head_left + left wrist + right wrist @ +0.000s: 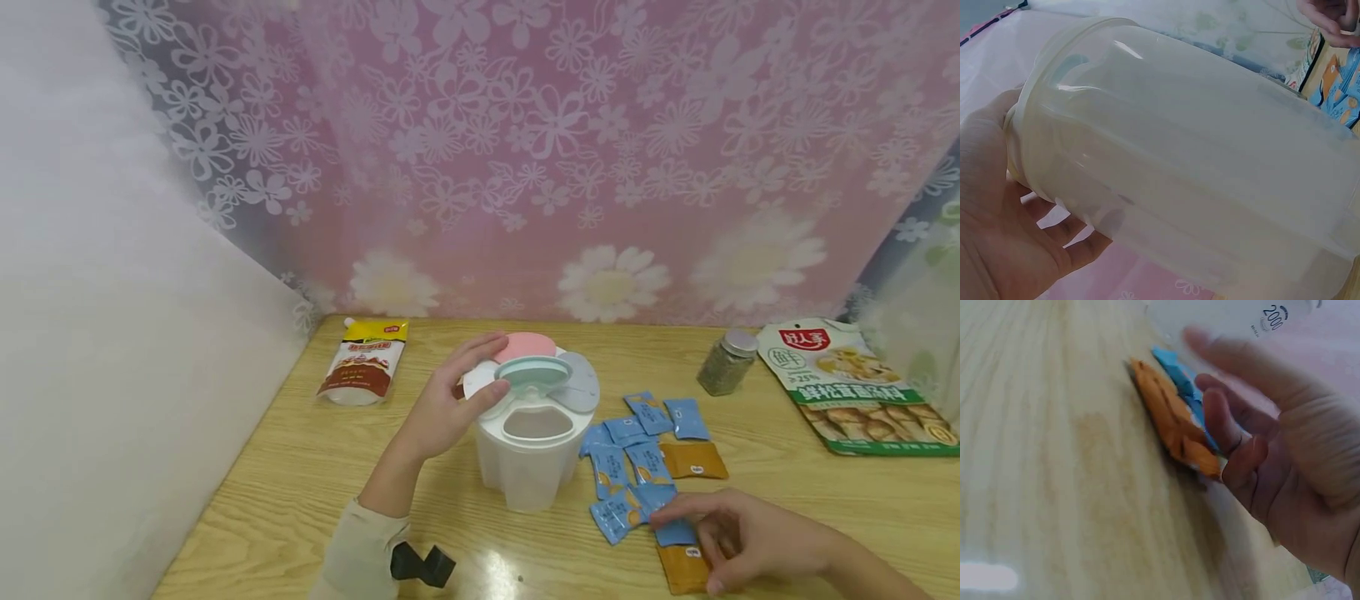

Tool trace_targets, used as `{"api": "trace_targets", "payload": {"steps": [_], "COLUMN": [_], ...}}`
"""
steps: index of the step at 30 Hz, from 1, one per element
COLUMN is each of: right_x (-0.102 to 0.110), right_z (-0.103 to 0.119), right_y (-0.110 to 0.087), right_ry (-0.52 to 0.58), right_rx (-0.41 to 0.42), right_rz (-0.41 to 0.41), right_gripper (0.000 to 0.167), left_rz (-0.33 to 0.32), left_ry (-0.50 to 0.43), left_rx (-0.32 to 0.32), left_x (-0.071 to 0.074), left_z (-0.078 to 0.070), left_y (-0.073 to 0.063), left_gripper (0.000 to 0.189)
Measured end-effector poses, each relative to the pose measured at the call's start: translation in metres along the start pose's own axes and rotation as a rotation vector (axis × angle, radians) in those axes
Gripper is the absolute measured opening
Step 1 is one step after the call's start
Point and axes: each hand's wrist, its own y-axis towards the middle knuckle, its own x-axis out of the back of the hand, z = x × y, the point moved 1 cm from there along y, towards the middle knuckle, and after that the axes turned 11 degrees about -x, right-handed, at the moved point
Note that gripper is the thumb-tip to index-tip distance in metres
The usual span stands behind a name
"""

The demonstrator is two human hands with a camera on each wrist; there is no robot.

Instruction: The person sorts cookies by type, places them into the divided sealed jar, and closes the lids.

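Note:
A translucent plastic storage container stands upright on the table, its white lid fitted with pink, mint green and grey flaps. The mint green flap is raised, baring an opening at the front. My left hand grips the lid from the left, fingers wrapped round the rim in the left wrist view. Right of the container lie several small blue packets and two orange packets. My right hand is over the nearest ones, its fingers loosely bent and nothing between thumb and fingers.
A yellow, white and brown spouted pouch lies at the back left. Toward the back right are a small glass jar with a silver cap and a large mushroom-printed bag. A flowered pink curtain hangs behind the wooden table.

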Motion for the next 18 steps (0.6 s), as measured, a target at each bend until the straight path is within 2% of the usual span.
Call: {"api": "trace_targets", "payload": {"steps": [1,5,8,11,14,16,18], "right_x": [-0.001,-0.005,-0.006,-0.008,-0.010,-0.011,-0.012], "right_z": [-0.002,-0.004,-0.003,-0.002,0.001,0.004,0.009], "right_y": [-0.001,-0.001,0.001,0.004,0.008,0.010,0.012], "right_ry": [-0.018,-0.120,-0.216,-0.267,-0.363,-0.416,-0.529], "right_rx": [-0.032,-0.065,-0.005,0.015,0.048,0.034,0.024], "right_rz": [-0.014,-0.062,-0.083,-0.102,-0.119,-0.134,-0.165], "right_gripper": [0.061,0.056,0.055,0.052,0.048,0.044,0.042], "left_rz": [0.000,0.005,0.008,0.007,0.008,0.007,0.007], "left_ry": [-0.004,-0.003,0.003,0.004,0.001,-0.002,-0.001], "left_rx": [0.004,0.011,0.009,0.008,0.014,0.017,0.011], "left_x": [0.000,0.000,0.001,0.001,0.001,0.001,0.000], "left_z": [0.000,-0.001,-0.001,-0.001,-0.001,-0.001,0.000], "left_y": [0.000,0.000,0.000,0.000,0.000,-0.001,-0.001], "left_gripper": [0.051,0.052,0.052,0.051,0.052,0.052,0.052]}}
